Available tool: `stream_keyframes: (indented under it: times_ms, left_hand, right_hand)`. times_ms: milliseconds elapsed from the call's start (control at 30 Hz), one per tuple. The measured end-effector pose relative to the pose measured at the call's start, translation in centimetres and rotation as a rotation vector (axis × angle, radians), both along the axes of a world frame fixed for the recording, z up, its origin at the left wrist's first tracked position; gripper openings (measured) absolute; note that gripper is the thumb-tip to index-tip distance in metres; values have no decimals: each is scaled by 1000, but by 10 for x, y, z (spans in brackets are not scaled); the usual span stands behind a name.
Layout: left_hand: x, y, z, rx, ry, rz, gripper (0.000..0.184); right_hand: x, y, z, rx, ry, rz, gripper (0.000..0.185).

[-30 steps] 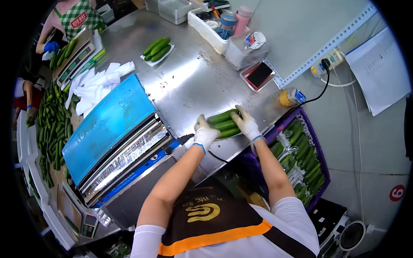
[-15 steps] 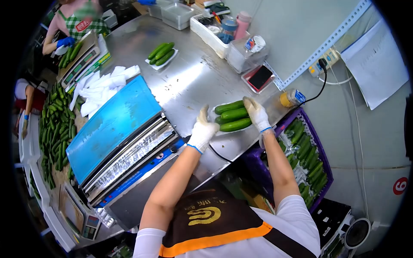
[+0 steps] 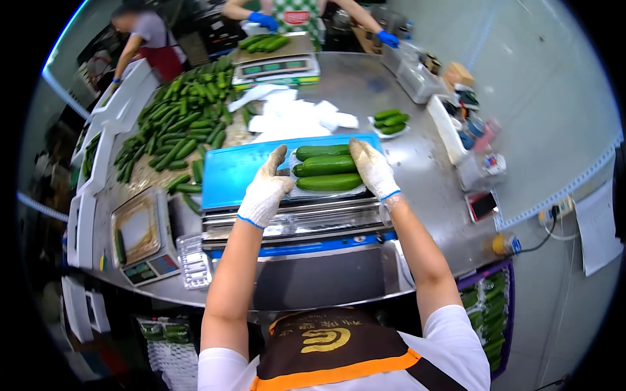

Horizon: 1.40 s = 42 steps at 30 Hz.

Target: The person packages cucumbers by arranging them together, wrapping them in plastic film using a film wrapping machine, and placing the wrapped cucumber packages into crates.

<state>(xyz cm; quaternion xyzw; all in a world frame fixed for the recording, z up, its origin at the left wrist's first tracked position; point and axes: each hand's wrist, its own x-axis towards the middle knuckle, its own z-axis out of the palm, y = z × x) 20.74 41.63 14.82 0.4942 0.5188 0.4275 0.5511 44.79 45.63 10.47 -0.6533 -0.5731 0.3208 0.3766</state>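
Note:
Three cucumbers (image 3: 326, 165) lie side by side on a white tray (image 3: 301, 193), held over the blue sheet (image 3: 225, 176) of the wrapping machine (image 3: 306, 225). My right hand (image 3: 373, 171), in a white glove, grips the right end of the tray and cucumbers. At the left end is my left hand (image 3: 266, 188), also gloved, thumb and fingers apart; whether it touches the tray is hard to tell.
Beyond the machine are white sheets (image 3: 297, 117), a scale (image 3: 274, 62) with cucumbers and a large cucumber pile (image 3: 179, 124). A second tray of cucumbers (image 3: 391, 122) sits behind right. Co-workers' gloved hands (image 3: 263, 21) show at the top. Lower left stands another scale (image 3: 145, 234).
My hands and the tray of cucumbers have moved left from the bare metal table to above the machine's blue sheet. The view has turned left. A co-worker's arms are now spread apart.

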Motion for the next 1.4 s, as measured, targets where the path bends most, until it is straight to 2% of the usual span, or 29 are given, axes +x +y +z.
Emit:
stream_keyframes:
  times_ms: [133,200,267,300,333,400,467,500,533,600,700,733,800,867,900,1000,1067,1133,1167,1267,1300,1400]
  left_hand:
    - [-67,10,-20,-37,251,42,84]
    - [-89,10,-29,-106,285,19,83]
    - [-110,1,-41,-78,132,55,76]
    - [-119,-2,-41,-80,77,87,75]
    - [-126,-4,-41,-83,21,120,73]
    - [-135,-2,-46,-24,-48,171,66]
    - [-132,0,-38,-1,-100,178,62]
    - [-126,1,-37,35,-110,184,57]
    - [-123,2,-37,54,-93,164,57]
    - [-120,4,-39,91,-65,127,55]
    - [-127,2,-44,121,-54,123,50]
    - [-130,1,-44,124,-59,129,49]
    - [-134,-1,-40,102,-103,172,46]
    - [-133,-1,-38,84,-116,188,44]
    - [-131,0,-39,84,-119,177,44]
    - [-126,0,-41,93,-112,148,43]
    - [-121,0,-42,103,-85,130,42]
    - [-115,-1,-40,105,-75,140,40]
    - [-114,-1,-40,114,-47,134,39]
    - [-114,0,-42,139,50,131,37]
    - [-114,0,-43,146,84,135,36]
    - [-107,10,-42,149,180,175,33]
  right_hand:
    - [-66,3,14,-103,-215,237,61]
    - [-81,6,11,-47,-284,220,65]
    - [-77,10,17,-31,-369,231,66]
    - [-76,11,18,155,-524,202,62]
    - [-74,9,20,347,-541,209,57]
    - [-83,13,25,505,-450,379,51]
    - [-104,5,41,471,-628,637,46]
    - [-114,6,37,614,-675,732,43]
    - [-121,3,39,611,-696,795,42]
    - [-124,5,42,603,-779,803,44]
    - [-115,3,73,623,-808,728,48]
    - [-107,5,75,874,-676,597,47]
    - [-93,-1,96,571,-263,413,36]
    - [-78,10,85,372,169,310,35]
    - [-72,10,85,210,306,335,35]
    - [-67,12,51,40,501,484,36]
    - [-68,5,37,-29,430,531,37]
    - [-73,-3,32,-76,195,543,39]
    - [-66,2,9,151,-65,580,41]
    - [-62,-9,20,297,-243,452,43]
    - [-63,-12,28,173,-162,354,46]
    - [-56,2,5,144,252,115,39]
